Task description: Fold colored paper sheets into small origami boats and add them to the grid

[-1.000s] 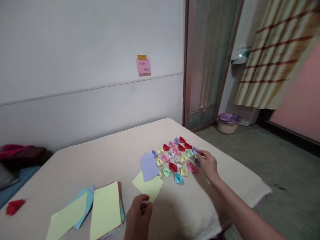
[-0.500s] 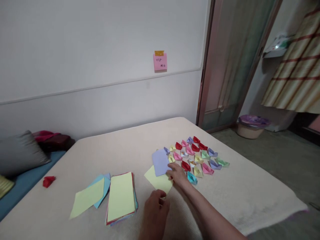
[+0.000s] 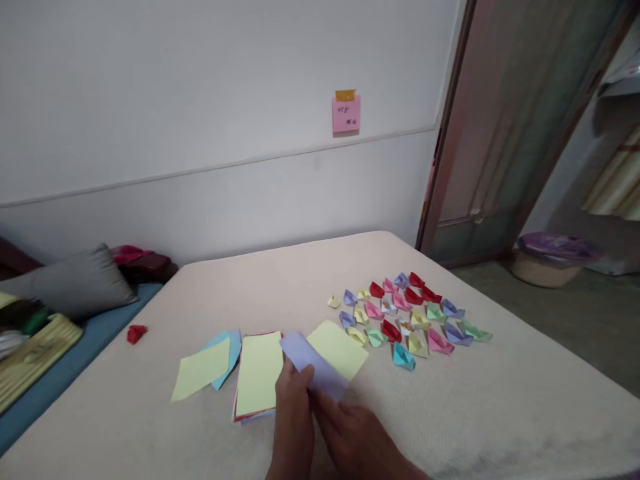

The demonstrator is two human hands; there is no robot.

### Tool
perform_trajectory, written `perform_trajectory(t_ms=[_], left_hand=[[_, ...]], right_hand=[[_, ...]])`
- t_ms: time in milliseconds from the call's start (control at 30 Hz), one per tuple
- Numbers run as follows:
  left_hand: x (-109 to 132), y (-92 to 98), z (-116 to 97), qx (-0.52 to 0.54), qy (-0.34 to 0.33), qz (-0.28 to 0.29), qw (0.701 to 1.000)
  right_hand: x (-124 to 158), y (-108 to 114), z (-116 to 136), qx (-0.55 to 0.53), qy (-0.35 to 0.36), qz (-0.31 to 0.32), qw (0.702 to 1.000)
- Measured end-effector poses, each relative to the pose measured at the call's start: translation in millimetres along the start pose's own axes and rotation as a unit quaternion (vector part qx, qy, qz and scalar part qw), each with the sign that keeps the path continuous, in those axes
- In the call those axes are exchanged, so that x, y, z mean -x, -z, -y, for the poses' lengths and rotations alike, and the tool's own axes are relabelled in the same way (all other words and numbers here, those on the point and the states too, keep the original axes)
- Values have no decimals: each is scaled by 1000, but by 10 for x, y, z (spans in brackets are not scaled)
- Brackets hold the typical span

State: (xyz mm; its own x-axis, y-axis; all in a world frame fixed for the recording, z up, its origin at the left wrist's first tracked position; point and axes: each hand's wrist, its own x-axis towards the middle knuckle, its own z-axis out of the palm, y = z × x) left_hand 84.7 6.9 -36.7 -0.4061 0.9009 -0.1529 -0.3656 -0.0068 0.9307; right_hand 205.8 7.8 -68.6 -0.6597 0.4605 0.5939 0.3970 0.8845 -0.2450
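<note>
Both my hands hold a lavender paper sheet (image 3: 313,363) just above the cream bedspread (image 3: 500,413). My left hand (image 3: 294,413) pinches its near left edge with fingers closed. My right hand (image 3: 356,440) grips it from below on the right. A loose yellow sheet (image 3: 339,348) lies right behind the lavender one. To the left sits a stack of coloured sheets (image 3: 257,375) with yellow on top. Several small folded paper boats (image 3: 407,317) in red, pink, yellow, green, blue and purple lie in rows to the right.
A yellow sheet over a blue one (image 3: 205,365) lies left of the stack. A red crumpled paper (image 3: 135,333) sits near the bed's left edge. A grey pillow (image 3: 80,281) lies at far left. A pink note (image 3: 345,113) hangs on the wall; a basin (image 3: 550,257) stands on the floor.
My right hand left the boats, reached the lavender sheet, and brought it back toward me. Both hands now hold it. The view has turned left.
</note>
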Motion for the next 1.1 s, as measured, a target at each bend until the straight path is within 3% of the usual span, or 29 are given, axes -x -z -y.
perform_trajectory(t_ms=[67,100,200,267,333,433,500,567,700,833,1000,1100], left_hand=[[23,-30,-69,27,-6,30,999],[32,-50,-105,49,-8,50,998],[53,-120,-182,93,1,107,990],[71,-171,-193,103,10,137,985],[91,-226,-177,103,21,160,981],[117,-292,-126,87,31,179,979],[121,-309,-86,65,34,182,981],[110,-298,-45,26,43,170,984],[62,-241,27,-49,66,134,988],[50,-224,35,-57,50,108,991],[135,-251,-93,-64,-4,132,989],[169,-264,-165,-61,-12,152,986]], right_hand=[[35,111,19,-32,47,-32,998],[39,194,-18,-52,25,-63,996],[13,482,-253,-121,-144,-179,966],[-21,636,-432,-203,-301,-198,911],[-46,710,-563,-314,-404,-151,846],[-51,688,-635,-488,-444,-85,746],[-39,644,-627,-537,-454,-70,707],[-30,622,-609,-536,-466,-81,699],[-35,656,-600,-503,-473,-112,715],[-21,673,-619,-487,-473,-122,724],[11,645,-637,-509,-465,-131,713],[11,654,-640,-488,-455,-136,732]])
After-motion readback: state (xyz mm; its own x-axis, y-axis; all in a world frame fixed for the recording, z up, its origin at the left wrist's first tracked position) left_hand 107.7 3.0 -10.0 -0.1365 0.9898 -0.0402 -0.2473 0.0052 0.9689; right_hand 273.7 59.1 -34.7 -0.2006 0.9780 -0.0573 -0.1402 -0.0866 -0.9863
